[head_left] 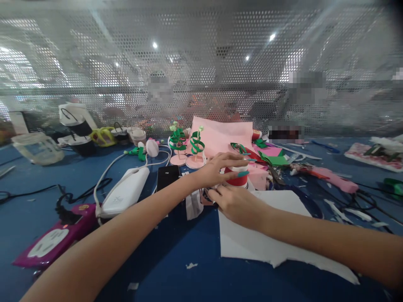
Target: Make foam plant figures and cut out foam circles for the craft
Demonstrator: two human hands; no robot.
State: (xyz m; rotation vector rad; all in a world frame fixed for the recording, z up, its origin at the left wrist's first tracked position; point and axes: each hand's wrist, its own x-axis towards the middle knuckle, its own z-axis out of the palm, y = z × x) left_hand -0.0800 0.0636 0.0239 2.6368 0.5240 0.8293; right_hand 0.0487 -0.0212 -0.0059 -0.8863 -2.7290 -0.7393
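Note:
My left hand (pixel 220 167) reaches across the blue table and wraps its fingers round a small red and white cup (pixel 237 179). My right hand (pixel 234 203) lies just in front of the cup with its fingers curled against the cup's base, resting on the corner of a white paper sheet (pixel 264 239). What the right fingers pinch, if anything, is hidden. Behind the cup stand two small trees of green paper spirals, one on a pink round base (pixel 195 151) and one to its left (pixel 178 144).
A pink paper sheet (pixel 223 134) stands at the back. A white power bank (pixel 126 191) with cables, a black phone (pixel 168 176) and a magenta device (pixel 53 241) lie left. Green and pink scraps (pixel 277 159) litter the right. Cups and yellow scissors (pixel 102 136) sit far left before a perforated screen.

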